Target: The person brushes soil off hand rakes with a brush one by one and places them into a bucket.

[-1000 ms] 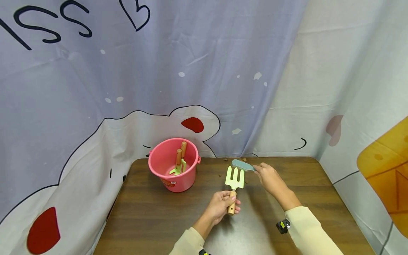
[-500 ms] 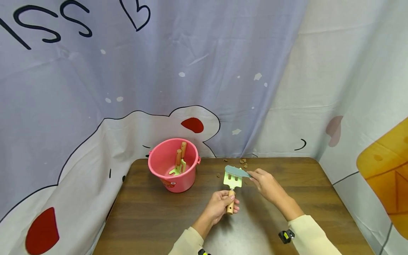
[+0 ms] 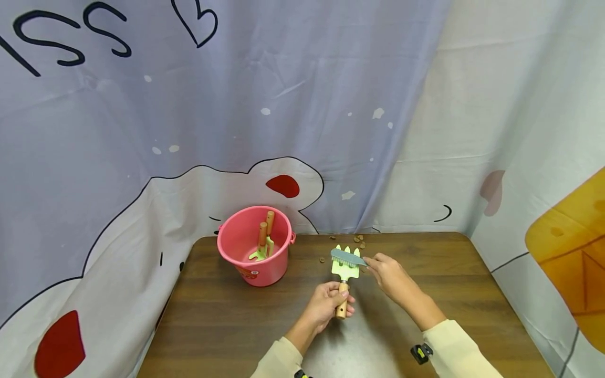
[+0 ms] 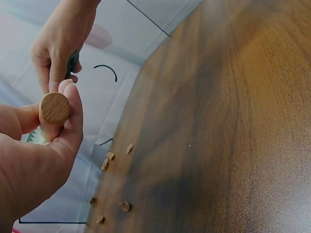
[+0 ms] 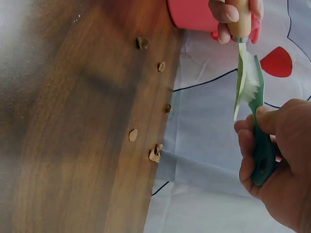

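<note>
My left hand (image 3: 325,303) grips the wooden handle of a light green garden hand fork (image 3: 345,270), its tines pointing away from me above the table. In the left wrist view the round butt of that handle (image 4: 55,108) faces the camera. My right hand (image 3: 391,278) holds a blue-green brush (image 3: 347,256) by its handle, fingers and thumb wrapped round it. Across the fork's tines lies the brush head. White bristles (image 5: 251,81) meet the face of the fork head in the right wrist view.
A pink bucket (image 3: 279,265) stands at the table's back left, with two wooden-handled green tools (image 3: 262,236) inside. Several small brown pieces (image 3: 359,239) lie near the back edge of the wooden table (image 3: 227,325). A printed curtain (image 3: 283,94) hangs right behind it.
The brush has come down and left from beyond the tine tips onto the fork's face, then shifted slightly along it. The left hand keeps its grip on the fork, almost in place.
</note>
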Available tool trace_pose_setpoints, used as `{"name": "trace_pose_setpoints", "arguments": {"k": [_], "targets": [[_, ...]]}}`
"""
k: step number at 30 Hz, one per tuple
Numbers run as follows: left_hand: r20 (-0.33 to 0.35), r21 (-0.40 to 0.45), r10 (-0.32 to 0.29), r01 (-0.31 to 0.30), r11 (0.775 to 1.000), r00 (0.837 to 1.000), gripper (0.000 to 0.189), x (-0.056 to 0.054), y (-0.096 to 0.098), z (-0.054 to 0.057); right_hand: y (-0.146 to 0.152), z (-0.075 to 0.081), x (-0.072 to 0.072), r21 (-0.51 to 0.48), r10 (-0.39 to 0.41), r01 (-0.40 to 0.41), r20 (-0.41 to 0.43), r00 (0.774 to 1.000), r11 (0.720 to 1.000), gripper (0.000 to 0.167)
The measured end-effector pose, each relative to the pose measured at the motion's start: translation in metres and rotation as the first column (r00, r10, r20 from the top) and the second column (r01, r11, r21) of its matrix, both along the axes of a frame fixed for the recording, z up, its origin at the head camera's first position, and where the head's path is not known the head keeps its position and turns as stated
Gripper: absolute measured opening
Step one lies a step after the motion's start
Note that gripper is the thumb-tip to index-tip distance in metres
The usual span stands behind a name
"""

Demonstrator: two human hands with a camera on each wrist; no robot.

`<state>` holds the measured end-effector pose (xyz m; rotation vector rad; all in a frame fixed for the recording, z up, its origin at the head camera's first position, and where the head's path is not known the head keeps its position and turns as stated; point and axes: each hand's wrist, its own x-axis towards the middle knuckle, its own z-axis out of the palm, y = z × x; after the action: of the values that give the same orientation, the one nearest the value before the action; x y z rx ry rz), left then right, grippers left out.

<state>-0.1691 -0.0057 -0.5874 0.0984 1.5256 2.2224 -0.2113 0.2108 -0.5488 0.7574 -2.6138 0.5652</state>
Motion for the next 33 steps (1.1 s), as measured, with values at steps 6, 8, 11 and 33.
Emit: {"name": "trace_pose_setpoints", "arguments": {"k": [6, 8, 11, 33], "targets": [[0.009, -0.003, 0.005, -0.005, 1.0, 1.0, 0.025, 0.001, 0.001, 0.0, -0.006, 0.003, -0.009, 0.017, -0.074, 0.073, 0.04, 0.996, 0.997, 0.025], [0.008, -0.005, 0.009, -0.009, 1.0, 1.0, 0.023, 0.002, 0.002, 0.001, -0.008, 0.004, -0.012, 0.024, -0.089, 0.088, 0.048, 0.995, 0.996, 0.025], [0.009, -0.008, 0.018, -0.018, 1.0, 1.0, 0.021, 0.002, 0.002, 0.001, -0.011, 0.005, -0.017, 0.037, -0.114, 0.112, 0.06, 0.992, 0.993, 0.023], [0.006, -0.028, 0.039, -0.038, 0.999, 0.999, 0.028, 0.0, -0.001, -0.002, -0.005, 0.012, -0.022, -0.023, -0.13, 0.13, -0.026, 0.991, 0.991, 0.024]]}}
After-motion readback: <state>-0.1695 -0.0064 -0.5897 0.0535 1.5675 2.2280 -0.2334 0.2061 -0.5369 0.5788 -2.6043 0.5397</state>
